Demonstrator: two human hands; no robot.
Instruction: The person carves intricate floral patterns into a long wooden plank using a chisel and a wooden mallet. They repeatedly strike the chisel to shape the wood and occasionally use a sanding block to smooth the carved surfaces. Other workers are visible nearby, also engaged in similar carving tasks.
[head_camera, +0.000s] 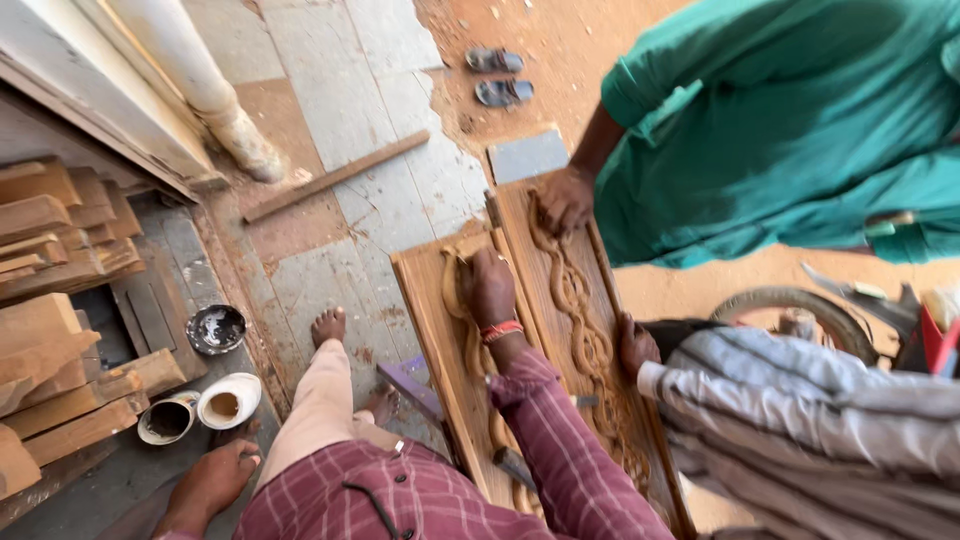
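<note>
Wooden panels fill the middle of the frame: two long carved boards (575, 330) lying side by side, each cut with a twisting vine relief. Both look bare and pale, with no darker coat showing, so as far as I can judge the surface work is at an early stage, most of the length untreated. At the upper right a person in a green shirt (780, 120) leans in, one hand (565, 200) pressed on the far board's top end; at the lower right a person in a striped sleeve (800, 420) rests a hand (634, 345) on its edge. Stacked timber (60, 310) sits at the left. The wearer's right hand (488, 285) is curled down on the near board's carving, possibly around something small, which I cannot make out. The left hand (215, 480) rests open, flat on the floor at the lower left, beside small paint tins (200, 405) and a dark bowl (216, 328)
</note>
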